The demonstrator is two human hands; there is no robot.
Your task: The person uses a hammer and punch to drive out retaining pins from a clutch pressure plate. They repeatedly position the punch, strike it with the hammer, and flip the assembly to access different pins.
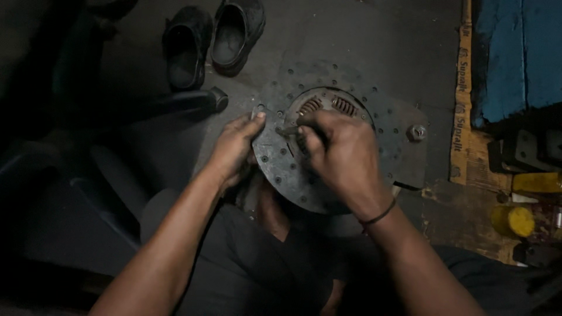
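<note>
A round, dark clutch disc [386,140] with rivet holes and rusty coil springs [344,105] around its hub lies flat in front of me. My left hand [234,149] grips the disc's left rim, thumb on top. My right hand [339,155] is closed over a small metal tool [287,131] whose tip rests on the disc face left of the hub. A dark band circles my right wrist.
A pair of dark shoes [213,41] sits on the floor at the top. A nut [416,132] rests at the disc's right edge. A blue block [515,52], cardboard [465,134] and yellow objects [515,219] crowd the right side.
</note>
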